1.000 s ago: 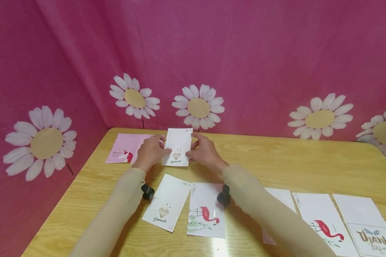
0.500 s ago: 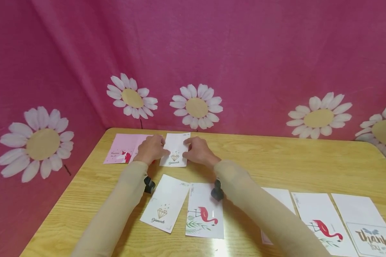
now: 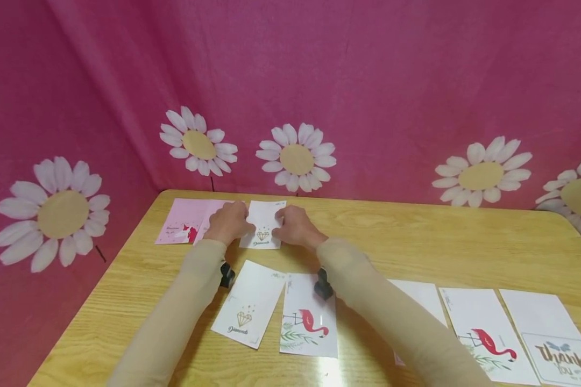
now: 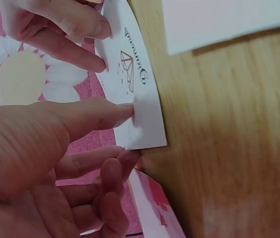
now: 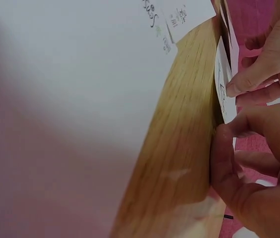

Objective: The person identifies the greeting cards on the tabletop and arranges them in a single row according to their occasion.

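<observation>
A white card with a gold diamond print lies low over the far left part of the wooden table. My left hand pinches its left edge, and the thumb presses on the card's face. My right hand pinches the right edge, its fingers resting on the card. The right wrist view shows the card edge-on between both hands. A pink card lies just left of my left hand, partly under it.
Closer to me lie a second diamond card and a flamingo card. Further right are a partly hidden card, another flamingo card and a "Thank you" card. A pink daisy-print cloth backs the table.
Both hands have lowered the diamond card from a raised, tilted hold down close to the table, next to the pink card. The other cards have not moved.
</observation>
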Tool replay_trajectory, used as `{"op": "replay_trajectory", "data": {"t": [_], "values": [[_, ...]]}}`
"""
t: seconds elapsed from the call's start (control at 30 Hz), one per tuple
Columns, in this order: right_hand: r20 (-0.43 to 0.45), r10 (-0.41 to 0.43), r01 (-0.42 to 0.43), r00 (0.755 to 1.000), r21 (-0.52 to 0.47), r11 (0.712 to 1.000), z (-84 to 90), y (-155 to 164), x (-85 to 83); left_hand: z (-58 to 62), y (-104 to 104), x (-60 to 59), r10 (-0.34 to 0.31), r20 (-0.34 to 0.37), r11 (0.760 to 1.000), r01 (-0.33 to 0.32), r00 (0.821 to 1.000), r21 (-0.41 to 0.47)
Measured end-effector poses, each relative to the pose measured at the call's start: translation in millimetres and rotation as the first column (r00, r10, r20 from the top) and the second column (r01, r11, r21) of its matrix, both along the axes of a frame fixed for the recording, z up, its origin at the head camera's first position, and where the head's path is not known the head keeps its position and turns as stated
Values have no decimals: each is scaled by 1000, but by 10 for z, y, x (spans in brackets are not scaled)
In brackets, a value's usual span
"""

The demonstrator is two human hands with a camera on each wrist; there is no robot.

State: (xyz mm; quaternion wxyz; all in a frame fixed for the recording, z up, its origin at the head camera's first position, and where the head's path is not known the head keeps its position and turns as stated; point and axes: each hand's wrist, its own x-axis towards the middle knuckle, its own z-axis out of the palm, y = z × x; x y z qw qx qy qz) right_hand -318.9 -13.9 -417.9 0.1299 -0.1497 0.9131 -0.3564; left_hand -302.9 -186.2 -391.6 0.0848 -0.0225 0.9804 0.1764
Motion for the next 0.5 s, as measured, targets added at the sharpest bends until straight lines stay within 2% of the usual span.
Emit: {"op": "replay_trajectory", "data": {"t": [0.27, 0.5], "values": [[-45, 55, -51, 997, 92, 994, 5, -47, -34, 43, 27, -22, -22, 48, 997, 25, 999, -69], [-76, 106, -90, 991, 193, 977, 22, -60, -51, 58, 48, -6, -23, 48, 995, 28, 999, -93]]}}
